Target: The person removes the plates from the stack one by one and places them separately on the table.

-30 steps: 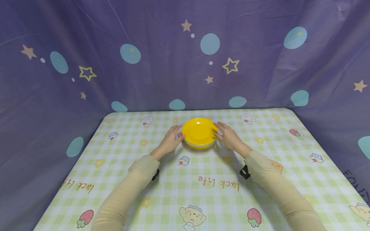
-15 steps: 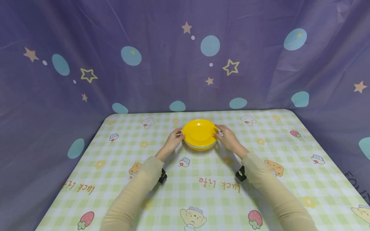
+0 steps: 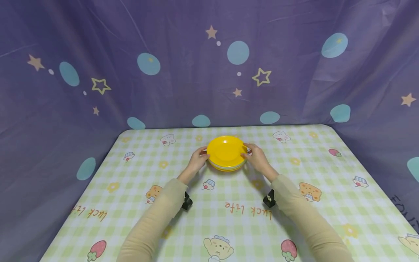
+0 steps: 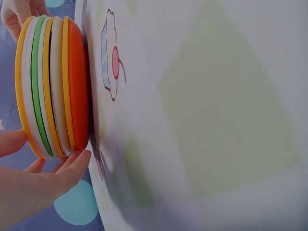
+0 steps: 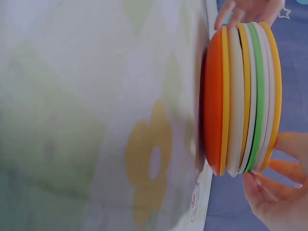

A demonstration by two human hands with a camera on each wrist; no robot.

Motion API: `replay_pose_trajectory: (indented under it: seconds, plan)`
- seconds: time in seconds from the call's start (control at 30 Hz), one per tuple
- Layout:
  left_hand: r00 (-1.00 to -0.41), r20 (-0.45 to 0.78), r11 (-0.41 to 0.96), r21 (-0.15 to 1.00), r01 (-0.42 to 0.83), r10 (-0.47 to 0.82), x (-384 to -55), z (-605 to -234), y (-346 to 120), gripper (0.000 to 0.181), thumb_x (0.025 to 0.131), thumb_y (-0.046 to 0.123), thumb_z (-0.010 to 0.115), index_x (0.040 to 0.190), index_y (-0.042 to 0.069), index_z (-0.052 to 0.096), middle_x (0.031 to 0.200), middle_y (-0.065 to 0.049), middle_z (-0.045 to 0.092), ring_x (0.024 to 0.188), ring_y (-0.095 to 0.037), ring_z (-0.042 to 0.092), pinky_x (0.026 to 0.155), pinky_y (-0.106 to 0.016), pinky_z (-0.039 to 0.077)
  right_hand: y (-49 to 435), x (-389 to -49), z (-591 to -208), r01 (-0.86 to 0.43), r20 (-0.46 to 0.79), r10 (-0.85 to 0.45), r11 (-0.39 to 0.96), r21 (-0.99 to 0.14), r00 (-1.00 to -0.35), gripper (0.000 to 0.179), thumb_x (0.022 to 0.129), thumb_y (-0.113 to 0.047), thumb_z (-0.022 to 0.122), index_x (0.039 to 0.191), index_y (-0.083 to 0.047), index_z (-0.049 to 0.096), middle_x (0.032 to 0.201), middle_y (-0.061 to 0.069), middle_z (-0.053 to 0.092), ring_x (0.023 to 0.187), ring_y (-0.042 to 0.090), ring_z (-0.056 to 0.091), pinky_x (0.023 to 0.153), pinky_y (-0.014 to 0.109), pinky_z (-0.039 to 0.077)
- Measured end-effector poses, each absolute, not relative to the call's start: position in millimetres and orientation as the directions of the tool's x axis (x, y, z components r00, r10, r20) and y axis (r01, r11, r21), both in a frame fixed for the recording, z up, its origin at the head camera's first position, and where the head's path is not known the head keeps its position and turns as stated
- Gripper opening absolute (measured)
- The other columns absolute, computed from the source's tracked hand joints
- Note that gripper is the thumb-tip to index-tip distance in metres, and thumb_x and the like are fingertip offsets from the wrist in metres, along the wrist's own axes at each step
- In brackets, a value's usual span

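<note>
A stack of round plates (image 3: 226, 151) sits toward the back middle, its top plate yellow. From the side, the left wrist view shows several rims in yellow, white and green (image 4: 35, 86), with an orange base (image 4: 79, 86) right at the cloth. My left hand (image 3: 195, 161) holds the stack's left side, thumb by the top rim and fingers along the lower rims. On the opposite side my right hand (image 3: 258, 158) grips the edge, its thumb (image 5: 291, 143) at the top yellow rim and fingertips against the middle rims. Parts of the fingers are hidden behind the plates.
A green-and-white checked tablecloth (image 3: 235, 193) with printed cartoons covers the table. Beyond its far edge hangs a purple curtain (image 3: 183, 91) with stars and blue spots, which also closes in both sides. Dark devices are strapped at both wrists.
Both hands have closed in on the stack, the left hand's fingers now nearer under its rim. The wrists have shifted slightly inward. The plates stay in nearly the same place.
</note>
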State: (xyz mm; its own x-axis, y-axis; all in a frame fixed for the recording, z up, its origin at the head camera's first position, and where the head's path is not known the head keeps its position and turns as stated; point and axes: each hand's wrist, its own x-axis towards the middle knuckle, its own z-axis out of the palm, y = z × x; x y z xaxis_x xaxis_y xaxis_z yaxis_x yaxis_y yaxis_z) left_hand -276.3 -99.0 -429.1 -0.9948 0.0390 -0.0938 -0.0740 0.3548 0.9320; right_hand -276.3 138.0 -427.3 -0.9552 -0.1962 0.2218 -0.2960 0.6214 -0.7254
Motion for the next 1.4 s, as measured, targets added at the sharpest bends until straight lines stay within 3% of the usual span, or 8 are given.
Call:
replay_pose_trajectory:
  seconds: [0.13,0.27,0.4,0.57,0.73,0.93,1.13,1.4]
  plan:
    - [-0.991,-0.13,0.323,0.939,-0.115,0.026,-275.4,-428.4,-97.3,0.045,0.089,0.012,0.05,0.132,0.006,0.038,0.126,-0.018,0.044,0.106,-0.026,0.049,0.086,-0.035,0.046,138.4,-277.4,-426.3,-0.207,0.165,-0.125,0.554,-0.806,-0.978,0.045,0.079,-0.008,0.064,0.121,0.003,0.05,0.12,0.024,0.05,0.077,0.026,0.055,0.057,0.024,0.047]
    - [-0.99,-0.139,0.307,0.943,-0.129,0.012,-274.9,-428.0,-95.7,0.045,0.089,0.012,0.05,0.132,0.007,0.039,0.127,-0.018,0.044,0.108,-0.026,0.048,0.089,-0.035,0.045,138.6,-277.9,-423.6,-0.135,0.112,-0.076,0.516,-0.846,-0.991,0.045,0.078,-0.006,0.065,0.12,0.002,0.052,0.121,0.022,0.051,0.075,0.025,0.056,0.054,0.021,0.047]
    - [-0.989,-0.149,0.285,0.948,-0.144,-0.005,-275.8,-429.4,-94.6,0.044,0.089,0.012,0.051,0.132,0.007,0.04,0.125,-0.017,0.045,0.107,-0.026,0.048,0.089,-0.034,0.045,138.5,-277.8,-421.8,-0.052,0.034,-0.048,0.455,-0.889,-0.998,0.047,0.078,-0.005,0.064,0.123,0.002,0.05,0.123,0.021,0.049,0.073,0.022,0.057,0.062,0.033,0.052]
    - [-0.983,-0.182,0.251,0.951,-0.183,-0.03,-278.2,-431.1,-92.3,0.044,0.088,0.012,0.053,0.131,0.009,0.041,0.124,-0.016,0.045,0.106,-0.024,0.048,0.088,-0.033,0.045,139.8,-279.4,-423.0,0.046,-0.052,-0.009,0.344,-0.938,-0.999,0.049,0.079,-0.002,0.063,0.125,0.002,0.047,0.121,0.022,0.048,0.064,0.013,0.056,0.075,0.044,0.05]
    - [-0.975,-0.216,0.213,0.952,-0.222,-0.047,-280.2,-431.4,-90.5,0.046,0.087,0.011,0.055,0.13,0.01,0.042,0.122,-0.015,0.046,0.103,-0.023,0.048,0.088,-0.033,0.045,141.6,-281.0,-425.2,0.091,-0.088,0.025,0.278,-0.956,-0.996,0.049,0.079,0.0,0.062,0.125,0.003,0.047,0.114,0.023,0.05,0.056,0.006,0.055,0.076,0.041,0.051]
    - [-0.977,-0.207,0.169,0.963,-0.212,-0.048,-280.2,-431.3,-89.1,0.047,0.085,0.007,0.056,0.13,0.007,0.042,0.12,-0.017,0.047,0.101,-0.023,0.049,0.086,-0.032,0.047,142.5,-282.2,-423.9,0.175,-0.166,0.065,0.177,-0.968,-0.984,0.048,0.079,0.001,0.061,0.125,0.003,0.046,0.094,0.013,0.054,0.054,0.006,0.055,0.076,0.038,0.052]
    - [-0.981,-0.188,0.136,0.972,-0.193,-0.049,-279.4,-432.0,-89.3,0.046,0.084,0.004,0.057,0.128,0.004,0.043,0.118,-0.019,0.048,0.101,-0.024,0.05,0.084,-0.031,0.048,145.7,-280.0,-420.8,0.233,-0.228,0.054,0.107,-0.967,-0.972,0.048,0.083,0.0,0.056,0.129,0.001,0.042,0.1,0.016,0.054,0.058,0.005,0.056,0.082,0.037,0.049]
    - [-0.98,-0.189,0.122,0.973,-0.196,-0.067,-279.8,-434.6,-88.6,0.047,0.081,0.002,0.059,0.127,0.005,0.045,0.117,-0.019,0.049,0.1,-0.024,0.05,0.083,-0.033,0.048,154.0,-275.0,-416.0,0.205,-0.202,0.041,0.058,-0.977,-0.978,0.047,0.085,0.0,0.054,0.129,0.003,0.04,0.088,0.006,0.055,0.059,0.004,0.056,0.075,0.031,0.052]
